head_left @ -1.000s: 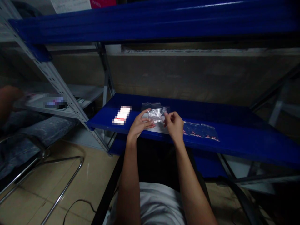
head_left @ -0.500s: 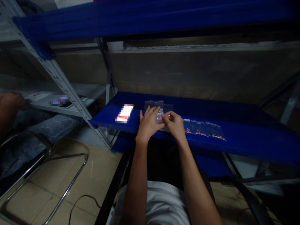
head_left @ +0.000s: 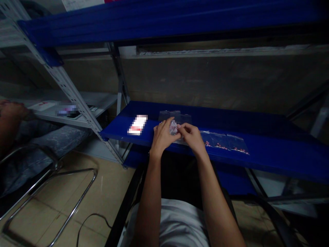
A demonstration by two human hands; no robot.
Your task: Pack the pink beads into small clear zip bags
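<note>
A crumpled clear plastic bag (head_left: pixel 173 128) with something pinkish in it lies between my hands, just over the blue shelf. My left hand (head_left: pixel 161 136) curves around its left side, thumb toward the right and fingers bent over it. From the other side my right hand (head_left: pixel 192 136) pinches at the bag's right edge with thumb and index finger; what lies exactly between those fingertips is too small to make out. To the right, several flat clear bags (head_left: pixel 221 140) with small pink beads lie in a row. Behind my hands lie flat clear bags (head_left: pixel 169 116), partly covered.
A phone (head_left: pixel 138 124) with a bright, blurred screen lies left of my hands on the blue shelf (head_left: pixel 272 147). An upper blue beam (head_left: pixel 164 24) crosses above. At the left, a grey shelf post (head_left: pixel 69 91), a co-worker's hand (head_left: pixel 15 109) and a metal chair frame (head_left: pixel 74 206) show.
My left fingers have drawn in and bent more over the crumpled bag; they were more spread before. My right hand keeps its pinch nearly in place. The view has shifted slightly.
</note>
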